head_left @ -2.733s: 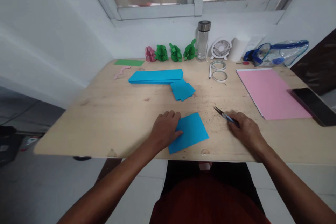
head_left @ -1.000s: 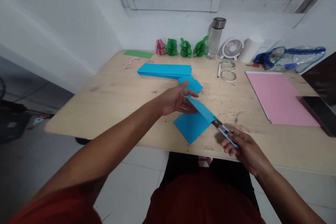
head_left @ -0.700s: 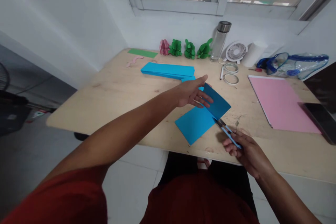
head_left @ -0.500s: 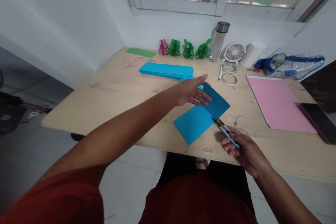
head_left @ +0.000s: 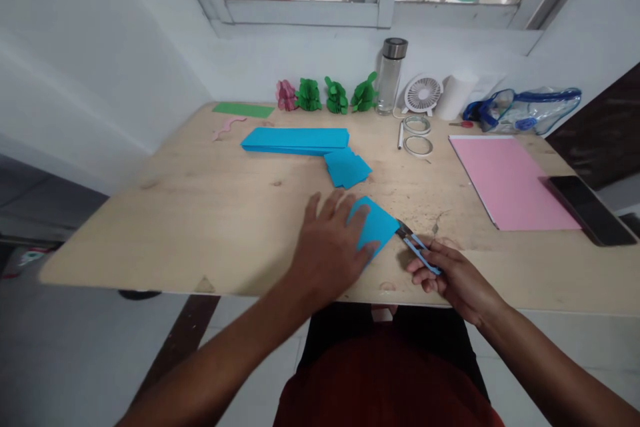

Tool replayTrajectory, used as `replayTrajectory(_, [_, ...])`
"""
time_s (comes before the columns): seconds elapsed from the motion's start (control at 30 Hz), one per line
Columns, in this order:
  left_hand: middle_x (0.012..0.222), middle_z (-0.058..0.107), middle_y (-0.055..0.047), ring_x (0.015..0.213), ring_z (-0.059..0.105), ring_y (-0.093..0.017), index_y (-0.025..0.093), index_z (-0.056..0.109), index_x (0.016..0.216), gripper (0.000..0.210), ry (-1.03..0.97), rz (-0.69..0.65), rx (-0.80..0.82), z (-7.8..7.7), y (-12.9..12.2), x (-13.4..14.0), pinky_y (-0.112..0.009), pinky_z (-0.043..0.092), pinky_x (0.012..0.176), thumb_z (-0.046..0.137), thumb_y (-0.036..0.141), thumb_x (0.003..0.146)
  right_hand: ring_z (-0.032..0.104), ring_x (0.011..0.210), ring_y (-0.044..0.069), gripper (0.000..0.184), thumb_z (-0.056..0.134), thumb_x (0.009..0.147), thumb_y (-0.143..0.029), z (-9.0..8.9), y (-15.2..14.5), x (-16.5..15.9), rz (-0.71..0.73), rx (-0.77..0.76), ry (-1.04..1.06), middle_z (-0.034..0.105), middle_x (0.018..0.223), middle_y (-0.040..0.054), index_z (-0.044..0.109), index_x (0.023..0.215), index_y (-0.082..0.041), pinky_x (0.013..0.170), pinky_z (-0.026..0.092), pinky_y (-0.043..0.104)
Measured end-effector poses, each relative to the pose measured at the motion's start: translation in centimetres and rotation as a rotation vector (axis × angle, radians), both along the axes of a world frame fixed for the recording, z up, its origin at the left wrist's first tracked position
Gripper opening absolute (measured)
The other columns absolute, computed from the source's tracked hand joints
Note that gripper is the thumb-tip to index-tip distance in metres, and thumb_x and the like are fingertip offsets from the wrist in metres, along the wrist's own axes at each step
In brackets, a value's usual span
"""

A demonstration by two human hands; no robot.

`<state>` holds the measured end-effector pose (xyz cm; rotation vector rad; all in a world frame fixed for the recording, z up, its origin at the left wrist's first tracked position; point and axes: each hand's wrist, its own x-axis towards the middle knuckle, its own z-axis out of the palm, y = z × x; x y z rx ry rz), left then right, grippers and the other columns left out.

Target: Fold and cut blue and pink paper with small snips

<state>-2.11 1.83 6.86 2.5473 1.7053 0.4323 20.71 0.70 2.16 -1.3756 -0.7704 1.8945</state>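
Observation:
My left hand (head_left: 330, 247) lies over a sheet of blue paper (head_left: 376, 223) near the table's front edge, fingers spread and covering its left part. In my right hand (head_left: 453, 273) is a pair of light-blue thread snips (head_left: 417, 247), its dark blades touching the paper's right corner. Beyond my left hand, a small pile of blue paper pieces (head_left: 347, 168) rests against a stack of long blue paper strips (head_left: 297, 138).
Pink paper (head_left: 510, 180) and a black phone (head_left: 593, 210) lie at the right. Along the wall stand green paper figures (head_left: 336, 95), a glass bottle (head_left: 389, 80), a small fan (head_left: 423, 93) and a clear pouch (head_left: 533, 110). Tape rolls (head_left: 418, 145) sit before the fan.
My left hand has let go of a blue paper piece, now apparently on the small pile, and come down onto the paper near me. My right hand keeps the snips. The view has shifted right.

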Motion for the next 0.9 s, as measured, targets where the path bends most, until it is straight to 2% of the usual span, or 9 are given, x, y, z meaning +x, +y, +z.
replayTrajectory(0.17, [0.140, 0.044, -0.017, 0.127, 0.041, -0.035, 0.016, 0.043, 0.135, 0.063, 0.142, -0.048, -0.072, -4.0, -0.9, 3.6, -0.054, 0.031, 0.104, 0.058, 0.045, 0.081, 0.063, 0.059, 0.011, 0.027, 0.062, 0.083, -0.027, -0.1, 0.2, 0.1, 0.026, 0.007, -0.025, 0.070, 0.078, 0.0057, 0.058, 0.108, -0.017, 0.046, 0.042, 0.019])
replayTrajectory(0.27, [0.141, 0.043, -0.017, 0.125, 0.043, -0.034, 0.017, 0.042, 0.136, 0.057, 0.185, -0.018, -0.060, -6.1, -0.4, 4.0, -0.052, 0.035, 0.101, 0.054, 0.039, 0.085, 0.063, 0.058, 0.011, 0.029, 0.062, 0.083, -0.029, -0.1, 0.4, 0.2, 0.039, 0.005, -0.039, 0.070, 0.078, 0.0053, 0.057, 0.110, -0.018, 0.045, 0.042, 0.019])
replayTrajectory(0.33, [0.140, 0.045, -0.017, 0.123, 0.046, -0.034, 0.016, 0.043, 0.135, 0.050, 0.206, -0.019, -0.054, -6.9, -0.2, 3.6, -0.051, 0.038, 0.098, 0.050, 0.035, 0.089, 0.063, 0.058, 0.011, 0.028, 0.062, 0.083, -0.030, -0.1, 0.6, 0.2, 0.050, 0.004, -0.044, 0.070, 0.079, 0.0057, 0.058, 0.108, -0.018, 0.044, 0.041, 0.019])
replayTrajectory(0.6, [0.134, 0.051, -0.018, 0.118, 0.051, -0.031, 0.015, 0.050, 0.128, 0.038, 0.259, -0.108, -0.023, -7.6, -0.2, 1.3, -0.047, 0.044, 0.090, 0.044, 0.023, 0.091, 0.062, 0.057, 0.011, 0.027, 0.060, 0.084, -0.031, 0.2, 1.1, 0.0, 0.060, 0.006, -0.081, 0.069, 0.077, 0.0049, 0.057, 0.107, -0.018, 0.046, 0.041, 0.020])
replayTrajectory(0.73, [0.134, 0.051, -0.016, 0.117, 0.051, -0.031, 0.017, 0.048, 0.130, 0.042, 0.196, -0.085, -0.016, -7.5, -0.6, 1.3, -0.048, 0.044, 0.092, 0.047, 0.033, 0.090, 0.062, 0.057, 0.011, 0.029, 0.059, 0.084, -0.033, 0.4, 1.2, -0.1, 0.068, 0.054, -0.126, 0.068, 0.077, 0.0043, 0.056, 0.108, -0.018, 0.047, 0.041, 0.021])
replayTrajectory(0.9, [0.137, 0.048, -0.016, 0.120, 0.047, -0.033, 0.015, 0.043, 0.134, 0.054, 0.136, -0.028, -0.030, -7.0, -0.3, 3.0, -0.049, 0.040, 0.096, 0.052, 0.039, 0.086, 0.062, 0.058, 0.013, 0.037, 0.058, 0.083, -0.041, 0.2, 1.1, 0.1, 0.106, 0.181, -0.203, 0.069, 0.077, 0.0047, 0.055, 0.111, -0.018, 0.049, 0.041, 0.024])
